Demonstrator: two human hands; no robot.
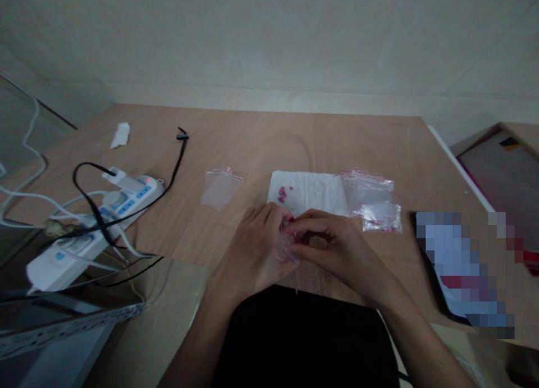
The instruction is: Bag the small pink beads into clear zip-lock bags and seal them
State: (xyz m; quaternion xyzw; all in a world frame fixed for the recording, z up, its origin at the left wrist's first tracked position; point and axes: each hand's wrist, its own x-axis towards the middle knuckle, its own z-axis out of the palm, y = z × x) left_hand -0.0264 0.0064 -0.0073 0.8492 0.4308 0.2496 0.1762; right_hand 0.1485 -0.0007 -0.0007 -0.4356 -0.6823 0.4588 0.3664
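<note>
Near the table's front edge, my left hand [261,247] is closed around a small clear zip bag [286,246]. My right hand [337,245] pinches the same bag from the other side, thumb and fingertips at its edge. Fingers hide much of the bag, and its contents are hard to make out. Just beyond the hands lies a white paper sheet [314,187] with several small pink-red beads [282,194] at its left end. A stack of clear zip bags [373,194] overlaps the sheet's right side. Another clear zip bag [222,187] lies flat to the left.
A white power strip [126,208] with plugs and tangled cables sits at the left edge. A black cable [181,158] runs onto the table. A scrap of white paper [120,135] lies at the back left. A phone-like device [438,264], partly pixelated, is at the right.
</note>
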